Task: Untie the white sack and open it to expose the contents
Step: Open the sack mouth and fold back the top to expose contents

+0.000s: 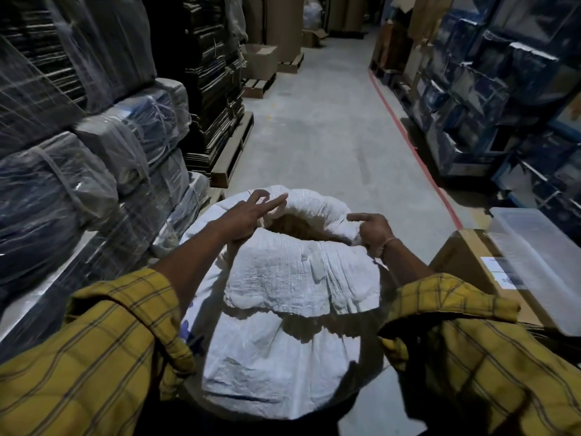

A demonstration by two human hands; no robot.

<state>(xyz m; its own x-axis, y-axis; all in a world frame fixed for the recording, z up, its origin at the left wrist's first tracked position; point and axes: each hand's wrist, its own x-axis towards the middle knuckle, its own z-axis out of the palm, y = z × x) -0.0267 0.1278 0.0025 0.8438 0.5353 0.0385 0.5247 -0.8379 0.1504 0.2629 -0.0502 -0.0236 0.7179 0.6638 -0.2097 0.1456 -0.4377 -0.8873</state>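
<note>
The white sack (276,309) is seen standing on the concrete floor (330,127) directly below and between both forearms, its mouth already loosened and its rim rolled outward; no tie is visible. The step in hand is judged to be the widening of the mouth. The left hand (248,215) is laid on the rim at its own side with the fingers spread wide and nothing gripped. The right hand (374,234) is closed on a bunch of rim fabric at the opposite side, the index finger extended. Between the two hands a brown mass (298,229) is partly exposed. The next move is judged to call for the rim being pulled further apart and rolled down evenly. The nature of the contents cannot be made out in the dim light. A cardboard box (478,265) beside the right hand is cut off by a sleeve.
</note>
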